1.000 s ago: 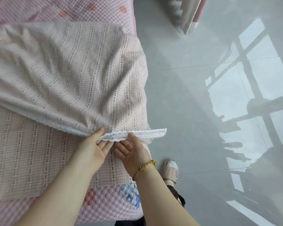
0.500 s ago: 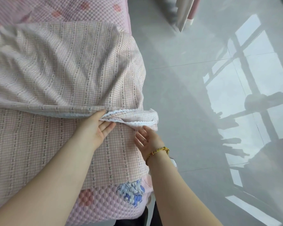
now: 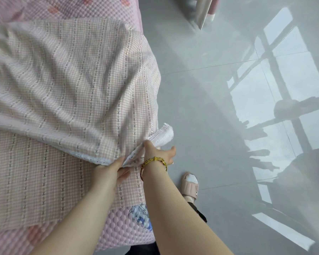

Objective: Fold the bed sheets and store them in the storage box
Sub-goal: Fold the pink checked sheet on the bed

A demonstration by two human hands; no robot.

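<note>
A pink checked bed sheet [image 3: 66, 80] with a white lace edge lies on the bed, its upper layer folded over the lower one. My left hand [image 3: 112, 172] pinches the lace edge of the upper layer where it meets the lower layer. My right hand [image 3: 159, 153], with a gold bracelet on its wrist, grips the sheet's white corner [image 3: 164, 134] at the bed's right side, thumb on top. That corner sticks up past my thumb. No storage box is in view.
A pink quilted mattress pad [image 3: 122, 229] with a blue flower print shows under the sheet. Right of the bed is glossy grey tiled floor [image 3: 219, 92]. My foot in a pink slipper [image 3: 191, 184] stands beside the bed. A white object [image 3: 203, 11] stands at the top.
The folded edge of the sheet first went away from me, then came back toward me. My right hand, open half a second ago, now grips the corner.
</note>
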